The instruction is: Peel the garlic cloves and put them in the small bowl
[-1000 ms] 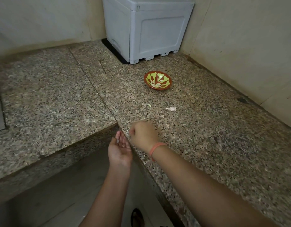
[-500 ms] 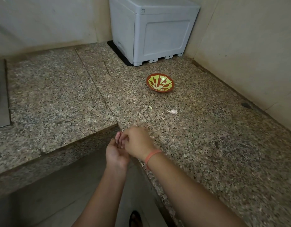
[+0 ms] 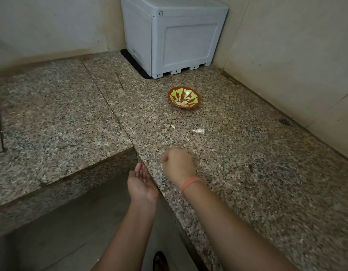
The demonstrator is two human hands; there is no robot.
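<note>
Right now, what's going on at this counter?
A person stands at a granite counter. The left hand is cupped palm up at the counter's edge; the right hand is over the counter beside it, fingers curled, contents hidden. One garlic clove, seemingly unpeeled, lies on the counter short of the small bowl.

Granite counter (image 3: 247, 173) is occupied, just beyond the right-hand fingers (image 3: 170, 156), by garlic clove (image 3: 199, 131) and green scrap (image 3: 172, 126), farther out by small bowl (image 3: 183, 97) and grey box (image 3: 179, 36).
</note>
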